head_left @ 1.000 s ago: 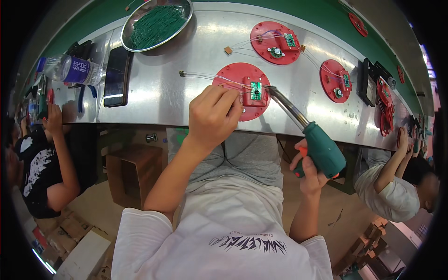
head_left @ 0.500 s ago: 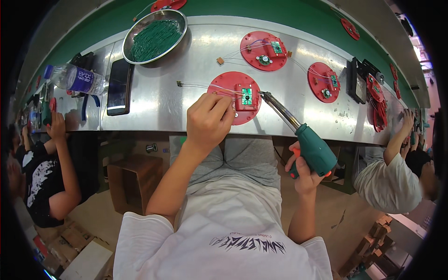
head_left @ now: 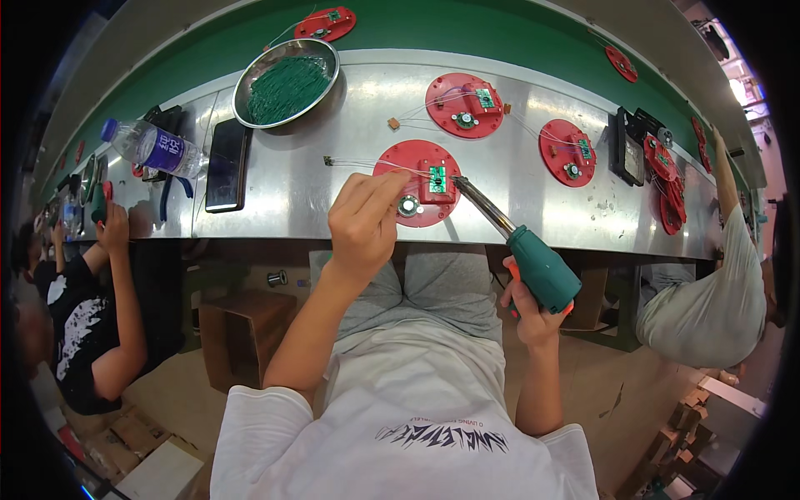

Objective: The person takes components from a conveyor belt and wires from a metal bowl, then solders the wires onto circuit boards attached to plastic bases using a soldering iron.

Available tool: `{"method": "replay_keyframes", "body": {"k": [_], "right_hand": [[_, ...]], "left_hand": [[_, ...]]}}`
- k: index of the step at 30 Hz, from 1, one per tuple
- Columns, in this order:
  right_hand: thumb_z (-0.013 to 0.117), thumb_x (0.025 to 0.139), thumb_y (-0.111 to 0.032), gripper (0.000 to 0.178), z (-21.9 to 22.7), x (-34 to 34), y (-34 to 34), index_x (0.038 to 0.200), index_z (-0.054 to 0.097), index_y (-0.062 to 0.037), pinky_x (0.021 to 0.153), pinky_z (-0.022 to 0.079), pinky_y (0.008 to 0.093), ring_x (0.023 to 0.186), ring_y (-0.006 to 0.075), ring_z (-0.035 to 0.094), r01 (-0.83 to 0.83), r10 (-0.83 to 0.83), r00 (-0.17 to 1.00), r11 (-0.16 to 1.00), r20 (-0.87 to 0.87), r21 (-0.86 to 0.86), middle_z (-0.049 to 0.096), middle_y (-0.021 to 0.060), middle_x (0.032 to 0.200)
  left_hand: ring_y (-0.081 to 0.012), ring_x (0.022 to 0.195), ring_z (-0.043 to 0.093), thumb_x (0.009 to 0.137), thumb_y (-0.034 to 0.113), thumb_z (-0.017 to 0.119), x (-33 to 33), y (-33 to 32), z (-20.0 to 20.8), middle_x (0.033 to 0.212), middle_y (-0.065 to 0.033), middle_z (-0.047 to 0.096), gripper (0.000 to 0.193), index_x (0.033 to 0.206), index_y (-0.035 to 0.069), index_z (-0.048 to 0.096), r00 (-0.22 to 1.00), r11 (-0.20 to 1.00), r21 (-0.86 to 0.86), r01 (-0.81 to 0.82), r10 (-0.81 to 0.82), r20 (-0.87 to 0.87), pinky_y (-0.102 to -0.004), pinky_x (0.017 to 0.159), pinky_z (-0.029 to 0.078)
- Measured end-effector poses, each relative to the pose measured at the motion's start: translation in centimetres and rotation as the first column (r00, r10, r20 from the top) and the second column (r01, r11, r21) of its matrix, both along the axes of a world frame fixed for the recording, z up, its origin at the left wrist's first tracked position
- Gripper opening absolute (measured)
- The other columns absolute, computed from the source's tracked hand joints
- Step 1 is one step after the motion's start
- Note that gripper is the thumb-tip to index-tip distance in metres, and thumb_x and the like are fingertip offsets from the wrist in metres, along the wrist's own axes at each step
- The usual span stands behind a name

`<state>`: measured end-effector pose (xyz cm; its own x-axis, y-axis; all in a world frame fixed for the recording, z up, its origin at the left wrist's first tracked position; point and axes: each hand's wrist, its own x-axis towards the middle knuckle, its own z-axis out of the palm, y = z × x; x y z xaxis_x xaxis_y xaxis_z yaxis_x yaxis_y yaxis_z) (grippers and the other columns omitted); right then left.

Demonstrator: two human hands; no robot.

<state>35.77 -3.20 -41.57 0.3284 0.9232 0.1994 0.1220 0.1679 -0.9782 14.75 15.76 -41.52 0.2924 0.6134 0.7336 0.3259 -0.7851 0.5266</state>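
My right hand [head_left: 536,315] is wrapped round the green handle of a soldering gun [head_left: 543,271] with orange parts. Its metal tip meets the right edge of a small green circuit board [head_left: 437,178]. That board is set in a red housing on a round red plastic disc [head_left: 400,154], which lies on the metal bench. Over the disc's left part, my left hand [head_left: 364,221] is closed in a pinch at a thin wire beside the board; the fingers partly hide it. A round speaker [head_left: 407,206] shows below the fingertips. Thin wires run left to a small connector [head_left: 327,161].
Two more wired red discs [head_left: 465,123] [head_left: 568,171] lie beyond and to the right. A steel bowl [head_left: 287,87] of green strands, a phone [head_left: 227,165] and a bottle [head_left: 158,148] stand left. Black devices [head_left: 629,148] and stacked discs [head_left: 672,204] are right. People sit on both sides.
The soldering gun and my right hand have shifted slightly left. My left fingers have moved a little left, baring the speaker. The view has tilted slightly. The person at right has raised an arm.
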Motion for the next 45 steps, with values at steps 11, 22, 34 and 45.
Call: {"method": "replay_keyframes", "body": {"k": [11,22,34,45], "right_hand": [[0.061,0.089,0.001,0.031,0.0,-0.4,0.5,0.120,0.062,0.0070,0.050,0.046,0.0254,0.057,0.0127,0.060,0.004,-0.002,0.999,0.999,0.032,-0.054,0.070,0.0139,0.103],[0.059,0.087,0.002,0.024,0.3,-0.2,1.3,0.111,0.063,0.0077,0.050,0.046,0.0261,0.056,0.0125,0.059,-0.044,0.059,0.982,0.995,0.181,-0.087,0.066,0.0104,0.092],[0.060,0.087,0.004,0.034,0.8,-1.3,1.5,0.121,0.062,0.0105,0.054,0.050,0.0273,0.060,0.0136,0.061,0.123,-0.125,0.973,0.992,-0.195,-0.027,0.071,0.0158,0.098],[0.059,0.092,-0.006,0.038,-0.3,1.6,1.6,0.126,0.058,0.0094,0.053,0.049,0.0286,0.058,0.0169,0.061,0.052,-0.052,0.998,0.999,-0.024,-0.012,0.068,0.0193,0.110]], "left_hand": [[-0.0305,0.081,0.064,0.081,-0.003,0.069,1.5,0.6,-1.5,0.091,-0.0130,0.065,0.013,0.094,-0.002,0.066,0.992,0.998,-0.041,0.047,-0.052,-0.117,-0.0401,0.068,0.054],[-0.0276,0.078,0.064,0.078,-0.002,0.070,1.5,0.9,-2.3,0.087,-0.0107,0.066,0.016,0.094,-0.001,0.069,0.985,0.999,-0.009,0.050,-0.051,-0.165,-0.0375,0.066,0.053],[-0.0272,0.075,0.064,0.077,-0.002,0.070,1.4,1.0,-2.7,0.085,-0.0109,0.066,0.016,0.093,-0.002,0.069,0.985,0.999,-0.006,0.037,-0.037,-0.169,-0.0371,0.064,0.053],[-0.0277,0.073,0.062,0.078,-0.002,0.069,1.5,1.2,-2.6,0.084,-0.0109,0.065,0.014,0.092,-0.001,0.069,0.981,0.999,-0.022,0.043,-0.047,-0.188,-0.0378,0.063,0.052]]}}
